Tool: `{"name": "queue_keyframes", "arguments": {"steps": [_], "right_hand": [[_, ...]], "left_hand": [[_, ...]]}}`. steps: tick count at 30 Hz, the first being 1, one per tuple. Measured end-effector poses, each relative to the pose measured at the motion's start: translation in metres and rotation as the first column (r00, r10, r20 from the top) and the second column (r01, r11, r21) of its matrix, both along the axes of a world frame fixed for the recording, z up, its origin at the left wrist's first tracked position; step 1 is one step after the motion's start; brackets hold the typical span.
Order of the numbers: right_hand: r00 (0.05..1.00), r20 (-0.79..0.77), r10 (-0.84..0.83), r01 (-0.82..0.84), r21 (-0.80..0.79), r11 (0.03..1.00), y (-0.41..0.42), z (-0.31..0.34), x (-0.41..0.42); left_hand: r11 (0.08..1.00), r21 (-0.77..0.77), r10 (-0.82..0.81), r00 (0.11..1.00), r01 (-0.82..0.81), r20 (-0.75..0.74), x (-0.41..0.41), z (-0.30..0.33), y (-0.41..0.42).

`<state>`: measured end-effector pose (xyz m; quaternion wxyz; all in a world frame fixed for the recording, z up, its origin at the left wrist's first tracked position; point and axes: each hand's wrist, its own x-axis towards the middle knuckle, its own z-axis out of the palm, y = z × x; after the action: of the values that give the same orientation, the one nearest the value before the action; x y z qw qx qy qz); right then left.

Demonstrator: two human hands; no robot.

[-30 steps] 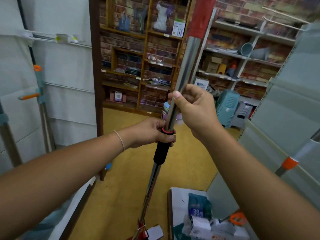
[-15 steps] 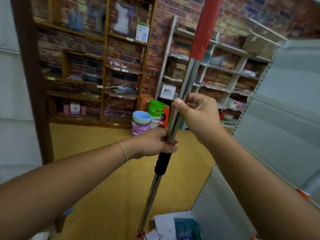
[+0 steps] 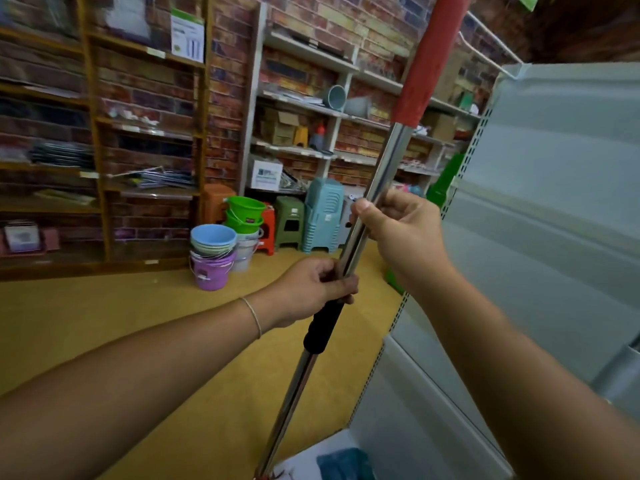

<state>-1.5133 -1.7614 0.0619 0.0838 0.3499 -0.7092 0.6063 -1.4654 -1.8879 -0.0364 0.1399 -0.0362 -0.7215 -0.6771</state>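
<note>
Rising toward the far right, the shiny steel pole (image 3: 385, 161) fills both fists. Left hand (image 3: 310, 287) grips nearer, atop its black cylindrical collar (image 3: 323, 328); right hand (image 3: 401, 237) grips higher.

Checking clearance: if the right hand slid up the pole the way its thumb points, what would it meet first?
Most likely the red sleeve on the pole: only bare metal shows between it and the right hand gripping below.

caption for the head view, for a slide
Left hand grips a steel pole at its black collar, right hand grips it higher up.
</note>
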Motion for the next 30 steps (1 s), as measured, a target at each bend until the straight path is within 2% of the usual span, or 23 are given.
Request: {"name": "queue_keyframes", "arguments": {"steps": [6, 9, 13, 17, 20, 22, 26, 30], "right_hand": [[0.999, -0.016, -0.03, 0.03, -0.037, 0.999, -0.018, 0.015, -0.06], [0.999, -0.001, -0.049, 0.048, -0.071, 0.996, -0.023, 0.024, -0.089], [0.999, -0.003, -0.035, 0.035, -0.038, 0.999, -0.026, 0.021, -0.121], [0.999, -0.013, -0.034, 0.034, -0.013, 0.999, -0.034, 0.017, -0.145], [0.998, -0.021, -0.057, 0.057, -0.001, 0.998, -0.04, 0.018, -0.161], [0.995, -0.035, -0.095, 0.095, 0.004, 0.995, -0.044, 0.02, -0.17], [0.986, -0.056, -0.156, 0.156, -0.006, 0.988, -0.053, 0.029, -0.188], [0.967, -0.078, -0.242, 0.242, -0.018, 0.97, -0.06, 0.051, -0.204]], "left_hand": [[1.0, -0.008, -0.027, 0.999, 0.027, 0.023, -0.065, -0.004, -0.017], [0.995, -0.074, -0.058, 0.995, 0.064, 0.075, -0.095, -0.005, -0.023], [0.979, -0.145, -0.128, 0.988, 0.14, 0.089, -0.131, 0.008, -0.031], [0.969, -0.082, -0.23, 0.973, 0.232, 0.034, -0.162, 0.031, -0.043], [0.951, 0.057, -0.305, 0.952, 0.305, -0.01, -0.181, 0.034, -0.046], [0.946, 0.094, -0.307, 0.951, 0.31, -0.041, -0.195, 0.034, -0.046], [0.939, 0.067, -0.331, 0.941, 0.336, -0.074, -0.225, 0.043, -0.053], [0.915, 0.011, -0.403, 0.914, 0.404, -0.047, -0.253, 0.056, -0.063]]}}
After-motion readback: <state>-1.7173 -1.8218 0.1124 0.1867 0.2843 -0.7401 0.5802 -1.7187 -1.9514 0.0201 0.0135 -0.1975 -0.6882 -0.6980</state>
